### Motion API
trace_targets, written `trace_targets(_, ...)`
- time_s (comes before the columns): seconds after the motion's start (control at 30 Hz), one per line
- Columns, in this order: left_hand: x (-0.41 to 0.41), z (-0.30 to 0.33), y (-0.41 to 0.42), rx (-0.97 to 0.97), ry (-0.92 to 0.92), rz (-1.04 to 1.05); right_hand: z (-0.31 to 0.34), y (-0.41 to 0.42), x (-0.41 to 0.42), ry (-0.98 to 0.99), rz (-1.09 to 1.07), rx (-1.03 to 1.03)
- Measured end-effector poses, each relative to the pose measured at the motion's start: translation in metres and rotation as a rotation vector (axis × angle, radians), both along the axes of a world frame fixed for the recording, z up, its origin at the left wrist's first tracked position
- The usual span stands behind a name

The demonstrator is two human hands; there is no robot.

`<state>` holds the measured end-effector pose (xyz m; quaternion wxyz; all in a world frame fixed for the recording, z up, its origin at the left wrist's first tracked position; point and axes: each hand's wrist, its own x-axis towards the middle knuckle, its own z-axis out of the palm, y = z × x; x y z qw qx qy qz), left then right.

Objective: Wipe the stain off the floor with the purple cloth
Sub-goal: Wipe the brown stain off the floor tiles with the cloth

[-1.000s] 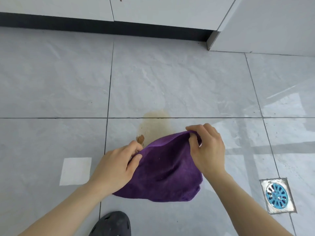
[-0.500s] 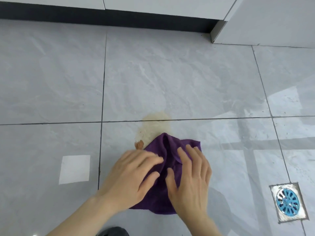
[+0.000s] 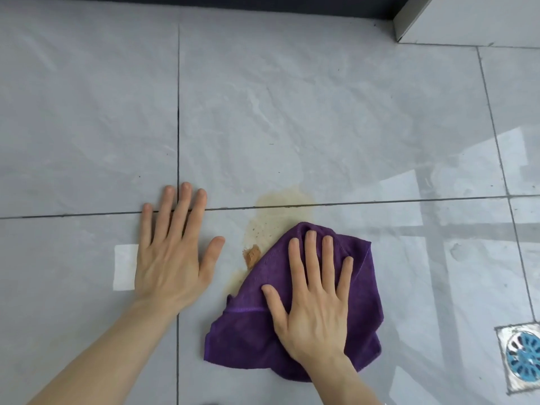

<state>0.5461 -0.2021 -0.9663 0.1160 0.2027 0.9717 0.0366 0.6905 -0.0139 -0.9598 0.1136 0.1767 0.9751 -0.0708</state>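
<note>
Right hand (image 3: pixel 314 299) lies flat, fingers spread, palm down on the purple cloth (image 3: pixel 295 323); no pinch, the grip is only downward pressure. Left hand (image 3: pixel 172 258) is also flat and spread, braced on the bare floor (image 3: pixel 321 97) to the left of the stain, holding nothing.

The cloth is bunched and folded on the tile, its far corner overlapping the near right edge of the stain (image 3: pixel 280 211). Most of the tan patch remains uncovered, lying across the grout line (image 3: pixel 380 202). A thicker orange-brown lump (image 3: pixel 252 255) sits just beside the cloth's left edge.

Risks, as judged:
- A push forward may smear the lump across clean tile rather than lift it, since the cloth's edge meets it first.
- Liquid may be driven into the grout line, where a flat wipe will not reach.
- With an open palm only, the cloth may slip or roll under the hand and leave skin on the wet patch.
- The left thumb is near the stain; a wide stroke to the left may reach it.
- The glossy tile looks slick; if so, the bracing hand may slide.

The floor drain (image 3: pixel 523 356) is well apart on the right, so no concern there.
</note>
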Motion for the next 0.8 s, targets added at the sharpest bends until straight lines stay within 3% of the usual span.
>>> trace_targets(0.47,-0.002,0.0,-0.001,0.008,0.024,-0.009,-0.003,0.032,-0.045,0.137,0.057,-0.099)
trace_targets(0.63,-0.002,0.0,-0.002,0.008,0.025,-0.007,0.002,0.047,-0.056,0.287,0.014,-0.358)
trace_targets(0.8,-0.001,-0.002,-0.001,0.025,0.035,-0.001,0.034,0.042,-0.062,0.329,-0.47,-0.852)
